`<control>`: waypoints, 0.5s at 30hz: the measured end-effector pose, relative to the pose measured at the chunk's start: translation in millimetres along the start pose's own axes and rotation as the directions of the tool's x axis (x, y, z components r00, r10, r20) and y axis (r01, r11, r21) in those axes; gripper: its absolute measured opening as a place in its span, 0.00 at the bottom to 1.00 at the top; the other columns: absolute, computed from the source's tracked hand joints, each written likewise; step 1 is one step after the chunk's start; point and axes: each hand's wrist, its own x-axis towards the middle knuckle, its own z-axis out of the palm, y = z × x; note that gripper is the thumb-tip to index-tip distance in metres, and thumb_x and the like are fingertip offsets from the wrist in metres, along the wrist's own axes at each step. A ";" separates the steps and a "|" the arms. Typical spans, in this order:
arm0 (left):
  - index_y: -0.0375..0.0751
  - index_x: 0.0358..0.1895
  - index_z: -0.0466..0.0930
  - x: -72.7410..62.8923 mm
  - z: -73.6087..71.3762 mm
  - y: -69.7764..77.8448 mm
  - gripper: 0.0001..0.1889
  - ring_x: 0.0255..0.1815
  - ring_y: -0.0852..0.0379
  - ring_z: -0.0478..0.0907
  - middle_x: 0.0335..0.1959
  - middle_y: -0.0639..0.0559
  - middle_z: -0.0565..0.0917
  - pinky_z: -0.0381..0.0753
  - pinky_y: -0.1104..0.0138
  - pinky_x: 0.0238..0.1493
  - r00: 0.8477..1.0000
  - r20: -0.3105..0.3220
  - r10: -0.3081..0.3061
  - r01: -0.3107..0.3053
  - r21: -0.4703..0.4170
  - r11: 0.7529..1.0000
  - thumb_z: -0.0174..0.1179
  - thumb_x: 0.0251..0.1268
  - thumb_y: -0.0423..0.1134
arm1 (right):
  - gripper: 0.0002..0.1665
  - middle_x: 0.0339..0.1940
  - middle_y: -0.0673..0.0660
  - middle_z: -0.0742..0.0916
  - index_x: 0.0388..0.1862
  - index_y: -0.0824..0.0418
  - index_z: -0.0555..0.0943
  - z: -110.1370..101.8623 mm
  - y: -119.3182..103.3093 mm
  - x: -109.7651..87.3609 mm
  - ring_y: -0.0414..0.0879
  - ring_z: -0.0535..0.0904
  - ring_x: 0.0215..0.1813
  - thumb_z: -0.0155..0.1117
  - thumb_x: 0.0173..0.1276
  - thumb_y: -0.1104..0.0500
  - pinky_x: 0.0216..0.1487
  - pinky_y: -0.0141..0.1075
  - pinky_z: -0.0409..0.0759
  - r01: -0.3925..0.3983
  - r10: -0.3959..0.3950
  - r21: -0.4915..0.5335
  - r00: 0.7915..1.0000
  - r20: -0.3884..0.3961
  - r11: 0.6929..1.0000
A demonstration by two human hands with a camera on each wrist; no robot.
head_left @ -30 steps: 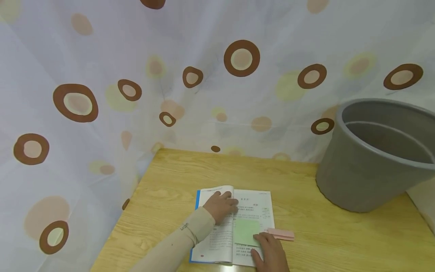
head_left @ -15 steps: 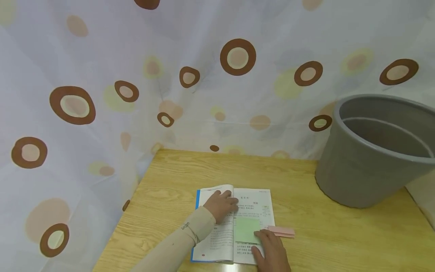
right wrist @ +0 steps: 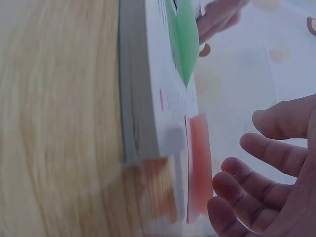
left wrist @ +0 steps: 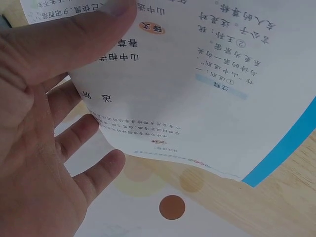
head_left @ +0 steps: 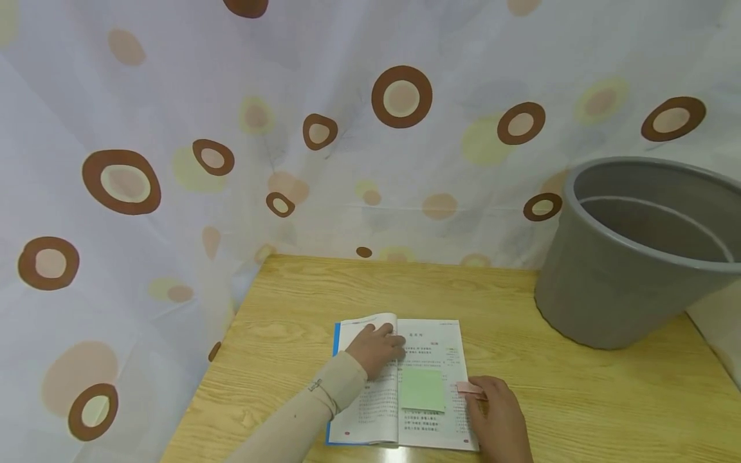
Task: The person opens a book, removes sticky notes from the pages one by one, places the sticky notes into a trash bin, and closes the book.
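An open book (head_left: 417, 440) with a blue cover edge lies on the table. My left hand (head_left: 375, 352) rests on its left page with fingers spread, reaching the centre fold. In the left wrist view the thumb lies over the printed page. A green sticky note (head_left: 422, 389) sits on the right page; its edge stands up in the right wrist view. A pink sticky note (right wrist: 200, 168), folded lengthwise, lies by the book's right edge. My right hand (head_left: 499, 415) is beside it; the right wrist view shows loosely bent fingers (right wrist: 266, 190) close to the pink paper, not closed round it.
A large grey bin (head_left: 613, 283) stands on the right part of the wooden table (head_left: 301, 289). A white curtain with brown and yellow circles (head_left: 324, 77) hangs behind the table and along its left side.
My right hand has left the green note and moved right to the pink note, uncovering the page's lower right corner. The left hand stays on the left page. The head view has shifted slightly.
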 end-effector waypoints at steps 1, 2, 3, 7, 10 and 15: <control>0.70 0.60 0.79 -0.1 -0.3 -0.2 0.25 0.68 0.62 0.69 0.67 0.71 0.75 0.77 0.66 0.61 1.000 -0.003 0.000 0.000 0.000 1.000 0.68 0.60 0.41 | 0.20 0.59 0.67 0.81 0.57 0.67 0.80 -1.0 2.0 1.5 0.64 0.76 0.63 0.62 0.69 0.61 0.64 0.60 0.75 -0.003 0.003 0.002 1.000 -0.002 1.000; 0.70 0.60 0.79 -0.1 -0.5 -0.3 0.25 0.68 0.62 0.69 0.67 0.70 0.75 0.77 0.66 0.61 1.000 -0.007 0.000 0.000 0.000 1.000 0.69 0.60 0.41 | 0.20 0.59 0.68 0.81 0.57 0.67 0.80 -1.9 4.0 2.7 0.65 0.76 0.63 0.62 0.69 0.61 0.64 0.61 0.75 0.001 -0.001 0.003 1.000 -0.005 1.000; 0.70 0.60 0.79 -0.2 -0.8 -0.3 0.25 0.68 0.62 0.69 0.67 0.71 0.75 0.77 0.66 0.61 1.000 -0.006 -0.001 0.001 0.004 1.000 0.69 0.60 0.41 | 0.20 0.59 0.69 0.81 0.57 0.68 0.80 -2.5 5.9 4.0 0.66 0.76 0.63 0.62 0.69 0.60 0.63 0.61 0.75 0.000 0.000 0.001 1.000 -0.004 1.000; 0.70 0.60 0.79 -0.2 -1.1 0.2 0.26 0.68 0.63 0.69 0.67 0.71 0.75 0.77 0.67 0.61 1.000 -0.004 -0.005 0.006 0.017 1.000 0.69 0.59 0.41 | 0.21 0.60 0.70 0.81 0.58 0.68 0.80 -4.2 13.1 7.5 0.68 0.75 0.63 0.61 0.69 0.59 0.63 0.63 0.74 -0.001 0.001 0.005 1.000 -0.007 1.000; 0.71 0.60 0.79 -0.1 -0.2 0.8 0.25 0.68 0.63 0.69 0.67 0.71 0.75 0.77 0.67 0.60 1.000 -0.002 -0.005 0.005 0.021 1.000 0.69 0.60 0.42 | 0.22 0.61 0.71 0.80 0.58 0.69 0.80 -5.9 16.2 8.6 0.69 0.74 0.64 0.60 0.69 0.58 0.64 0.64 0.73 -0.009 0.009 0.003 1.000 0.002 1.000; 0.71 0.60 0.78 0.5 2.3 1.6 0.27 0.68 0.63 0.69 0.67 0.71 0.75 0.77 0.67 0.59 1.000 0.000 0.000 0.000 0.030 1.000 0.70 0.58 0.42 | 0.24 0.60 0.73 0.80 0.59 0.71 0.79 -7.6 19.5 9.5 0.69 0.75 0.63 0.61 0.69 0.58 0.64 0.64 0.73 -0.020 0.020 -0.017 1.000 0.003 1.000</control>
